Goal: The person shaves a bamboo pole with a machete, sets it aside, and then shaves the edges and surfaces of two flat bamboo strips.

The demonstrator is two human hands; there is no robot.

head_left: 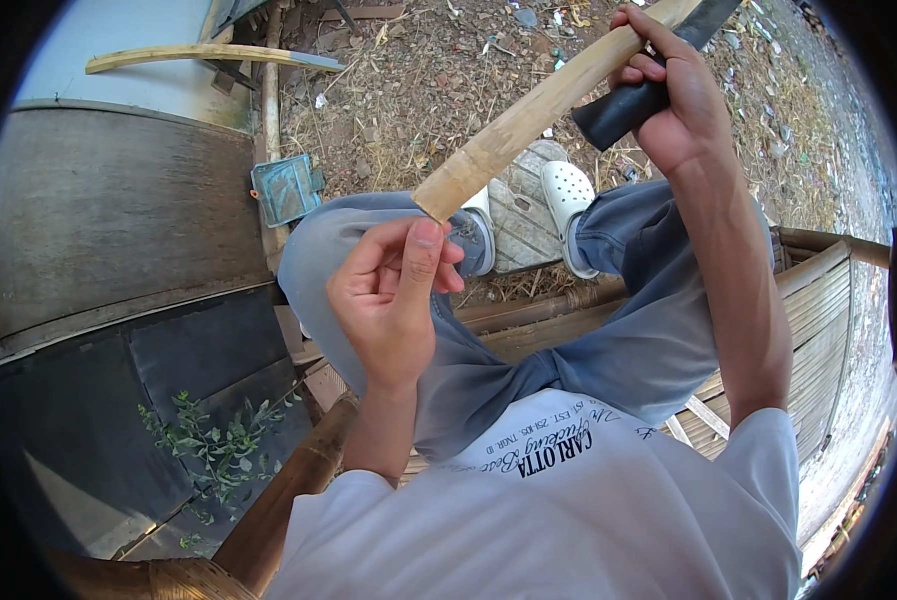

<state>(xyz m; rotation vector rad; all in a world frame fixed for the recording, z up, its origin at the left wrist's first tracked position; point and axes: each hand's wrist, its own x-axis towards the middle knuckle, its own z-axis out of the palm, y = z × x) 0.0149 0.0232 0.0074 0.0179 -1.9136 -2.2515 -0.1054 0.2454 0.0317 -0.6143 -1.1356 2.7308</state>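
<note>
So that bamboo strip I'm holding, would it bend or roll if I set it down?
The bamboo strip probably stays stiff: it spans straight between the left hand and right hand without sagging. Its flat split face suggests it wouldn't roll much. It looks dry, so likely light, with possibly splintery edges.

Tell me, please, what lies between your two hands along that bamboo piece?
In the head view, only bare bamboo strip spans between left hand and right hand; the dark-handled blade sits at the right hand.

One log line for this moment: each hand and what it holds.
left hand: holds near end of bamboo strip | right hand: grips black-handled blade against strip | seated on bamboo bench
</note>
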